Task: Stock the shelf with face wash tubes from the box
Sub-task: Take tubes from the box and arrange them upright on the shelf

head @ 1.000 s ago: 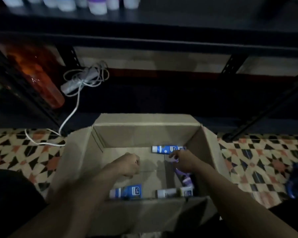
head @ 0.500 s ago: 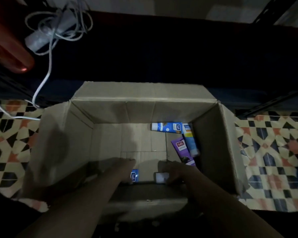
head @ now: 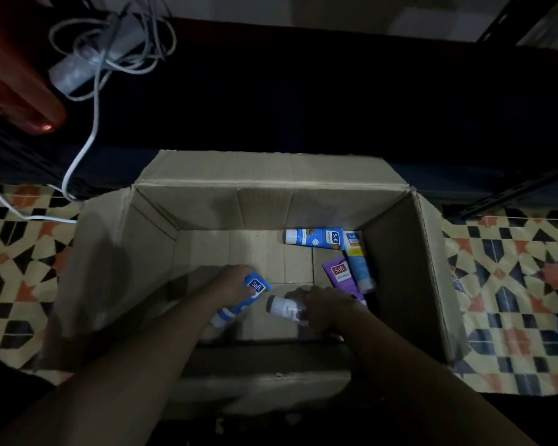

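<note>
- Left hand (head: 236, 284): reached down into the open cardboard box (head: 271, 204), forearm entering over the near wall; fingers wrapped around a blue Safi face wash tube (head: 242, 300), which lies tilted, its logo end up by the fingers, its white cap low toward the near-left of the box floor.
- Right hand (head: 327, 309): also inside the box, just right of the left hand, forearm coming in from the lower right; fingers curled over a tube with a white cap (head: 284, 307), the cap pointing left toward the blue tube. The tube's body is hidden under the hand, so its colour cannot be told.
- The two held tubes: close together near the middle of the box's near side, caps almost meeting; whether they touch cannot be told.
- Blue and white Safi tube (head: 314, 238): lying flat along the far wall, right of centre, cap to the left.
- Light blue Safi tube (head: 358, 260): lying against the right wall, logo end far, cap near, its far end beside the flat tube's right end.
- Purple Safi tube (head: 339, 272): lying just left of the light blue one, its near end covered by the right hand.
- Box flaps: folded outward on all four sides; the box stands on a patterned tile floor (head: 509, 278).
- Dark lower shelf (head: 303, 101): directly behind the box, deep in shadow.
- White power strip with coiled cable (head: 94, 59): on the shelf at far left, cable trailing down to the floor beside the box's left flap.
- Red-orange container (head: 16, 91): at the left edge, blurred.
</note>
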